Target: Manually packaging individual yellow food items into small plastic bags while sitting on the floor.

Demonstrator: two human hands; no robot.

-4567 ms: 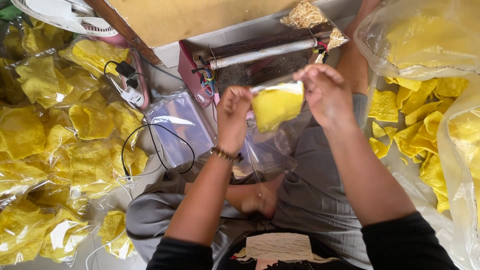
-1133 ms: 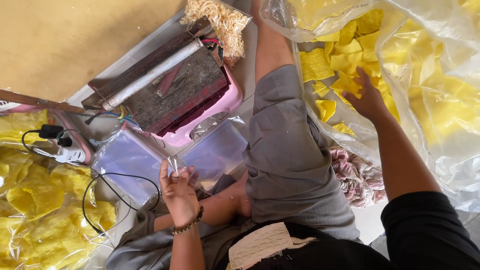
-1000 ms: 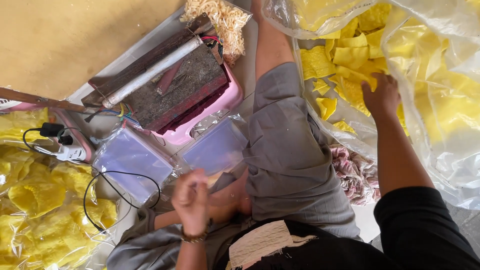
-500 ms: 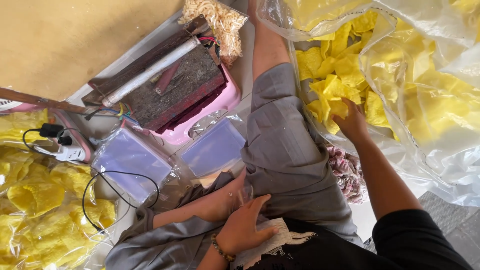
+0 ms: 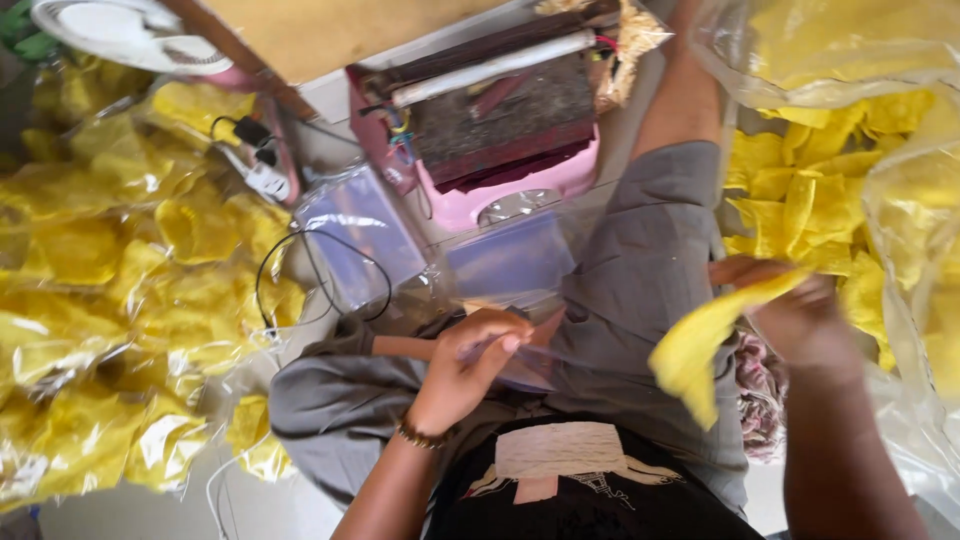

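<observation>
Yellow crackers (image 5: 700,345) in right hand (image 5: 800,315)

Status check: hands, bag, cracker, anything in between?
Left hand pinching clear plastic bag over lap. Right hand holding yellow cracker, apart from bag. Nothing between.

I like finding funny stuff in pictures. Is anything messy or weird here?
Somewhat messy: a black cord snakes across a stack of clear bags and filled chip packets heaped on the floor. Loose yellow chips spill from a big sack. The right hand holds chips; the left hand pinches an empty bag.
</observation>
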